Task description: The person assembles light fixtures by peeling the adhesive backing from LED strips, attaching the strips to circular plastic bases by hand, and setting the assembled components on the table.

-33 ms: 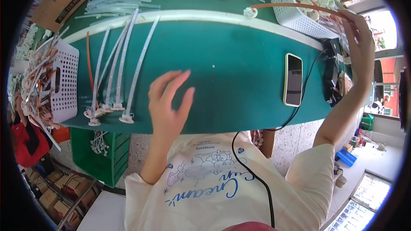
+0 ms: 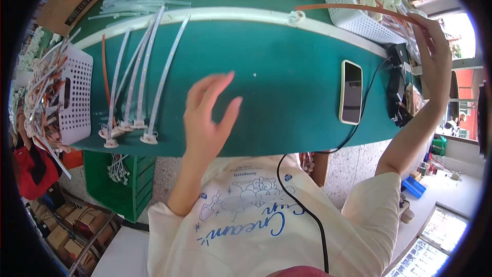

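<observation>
**Two hands up, one strip in the right**

Your right hand [image 2: 435, 46] is raised at the far right edge of the green bench [image 2: 277, 72], fingers closed on the end of a long orange strip [image 2: 353, 9]. That strip runs leftward, above the bench's pale front-to-back divider edge, and ends at a small white round cap [image 2: 295, 18] sitting on that edge. The strip passes just in front of a white perforated basket [image 2: 353, 5] filled with more white caps.

Your left hand [image 2: 207, 113] hovers over the middle of the bench, open, fingers spread and slightly blurred; it holds nothing and I cannot tell whether it touches the surface.

Left of that hand lie several translucent white strips [image 2: 148, 66], side by side, each ending in a white cap near the bench's near edge; one thin orange strip lies beside them. Further left stands a second white basket [image 2: 77, 92] stuffed with finished strips.

A smartphone [image 2: 351, 92] with dark screen lies face up on the bench between your two hands, a black cable [image 2: 302, 205] running from it down across your shirt.
</observation>
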Action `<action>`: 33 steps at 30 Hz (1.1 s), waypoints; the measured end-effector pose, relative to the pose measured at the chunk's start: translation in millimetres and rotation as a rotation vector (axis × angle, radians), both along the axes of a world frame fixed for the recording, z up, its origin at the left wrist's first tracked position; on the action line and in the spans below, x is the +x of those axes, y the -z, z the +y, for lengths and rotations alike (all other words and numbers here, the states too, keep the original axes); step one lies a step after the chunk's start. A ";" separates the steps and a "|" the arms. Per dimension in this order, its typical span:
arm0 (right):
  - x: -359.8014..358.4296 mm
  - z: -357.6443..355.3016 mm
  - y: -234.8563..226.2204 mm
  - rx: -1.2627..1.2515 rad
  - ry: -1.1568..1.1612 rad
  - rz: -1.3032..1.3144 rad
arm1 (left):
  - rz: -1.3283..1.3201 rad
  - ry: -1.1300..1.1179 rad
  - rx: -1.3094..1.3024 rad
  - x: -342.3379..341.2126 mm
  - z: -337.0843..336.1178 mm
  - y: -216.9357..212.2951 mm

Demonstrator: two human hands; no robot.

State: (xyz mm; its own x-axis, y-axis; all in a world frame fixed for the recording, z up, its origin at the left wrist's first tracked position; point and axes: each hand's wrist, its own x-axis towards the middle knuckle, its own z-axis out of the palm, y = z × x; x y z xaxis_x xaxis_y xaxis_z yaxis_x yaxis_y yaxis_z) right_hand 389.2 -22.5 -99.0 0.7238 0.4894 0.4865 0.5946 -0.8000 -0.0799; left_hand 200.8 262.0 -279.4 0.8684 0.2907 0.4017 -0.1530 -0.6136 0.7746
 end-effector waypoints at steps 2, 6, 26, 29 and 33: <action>-14.7 -3.2 -0.5 -0.019 -0.085 0.088 | -0.011 0.109 -0.048 21.7 -13.8 0.9; -28.3 4.7 12.9 0.029 -0.194 0.345 | 0.025 0.208 -0.007 48.8 -35.3 20.3; -79.2 90.0 187.1 0.921 -0.109 0.986 | 0.084 0.326 -0.291 39.6 -49.7 47.9; -84.0 81.5 180.6 0.806 -0.104 1.015 | 0.182 0.303 -0.257 38.3 -46.0 48.0; -96.2 76.7 179.8 0.813 -0.087 1.029 | 0.153 0.288 -0.046 35.8 -51.8 41.7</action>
